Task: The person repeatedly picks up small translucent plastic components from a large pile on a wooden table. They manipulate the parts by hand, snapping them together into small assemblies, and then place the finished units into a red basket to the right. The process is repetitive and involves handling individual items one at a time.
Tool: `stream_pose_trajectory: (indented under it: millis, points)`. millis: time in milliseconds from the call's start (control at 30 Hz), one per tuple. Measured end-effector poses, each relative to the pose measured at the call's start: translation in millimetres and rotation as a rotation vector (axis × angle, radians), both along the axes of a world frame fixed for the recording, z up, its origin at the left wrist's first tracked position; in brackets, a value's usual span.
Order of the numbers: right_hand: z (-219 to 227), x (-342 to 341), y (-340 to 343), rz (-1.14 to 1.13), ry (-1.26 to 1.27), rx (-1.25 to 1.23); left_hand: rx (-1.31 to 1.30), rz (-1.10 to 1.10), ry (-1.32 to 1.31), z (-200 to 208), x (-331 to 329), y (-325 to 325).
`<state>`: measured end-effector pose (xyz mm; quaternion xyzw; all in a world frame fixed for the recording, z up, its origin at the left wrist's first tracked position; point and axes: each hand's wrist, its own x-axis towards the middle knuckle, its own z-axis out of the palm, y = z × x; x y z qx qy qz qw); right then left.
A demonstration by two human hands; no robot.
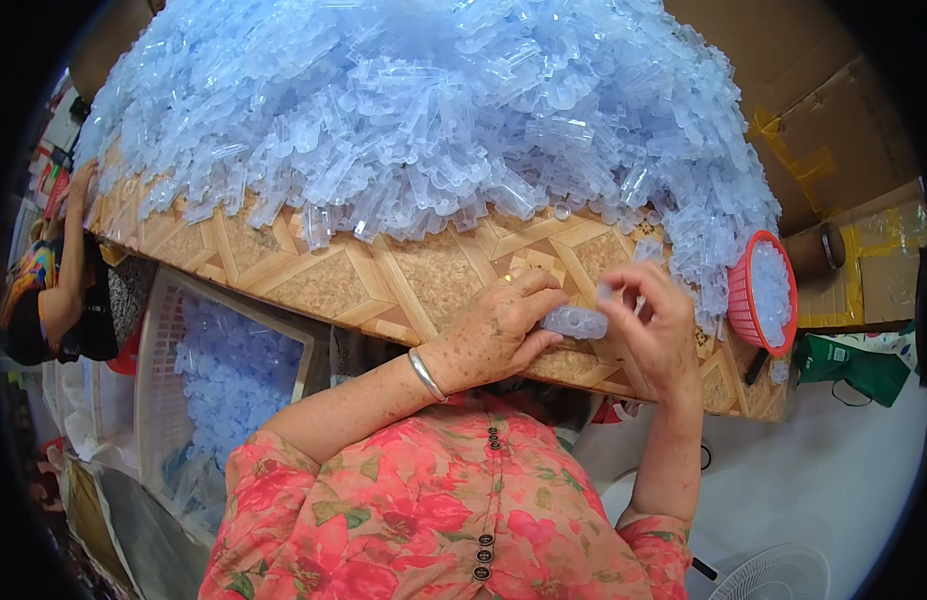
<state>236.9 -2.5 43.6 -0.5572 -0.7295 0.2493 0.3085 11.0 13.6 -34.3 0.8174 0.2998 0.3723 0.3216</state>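
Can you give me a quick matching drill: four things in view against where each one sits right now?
Things:
1. small clear plastic piece
2. red basket
3. white crate
4. silver bangle

Places:
A. below the table edge, on the person's left
B. on the left wrist
C. pinched between left hand and right hand
D. at the table's right end, beside the pile of clear pieces

Pairs: 1-C, 2-D, 3-A, 4-B

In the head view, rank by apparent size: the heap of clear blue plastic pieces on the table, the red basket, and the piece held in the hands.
1. Heap of clear blue plastic pieces, by far the largest.
2. Red basket at the table's right edge.
3. Piece held between left hand and right hand, smallest, though it is nearest the camera.
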Motion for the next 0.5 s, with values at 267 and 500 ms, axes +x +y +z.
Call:
stream_pose_trajectory:
  millis: [267, 500]
  points:
    - [-16, -13, -26, 0.070, -0.051, 0.125, 0.019, 0.012, -0.008, -2, 2, 1]
    - [-17, -22, -21, 0.065, -0.095, 0.126, 0.002, -0.022, -0.008, -2, 2, 3]
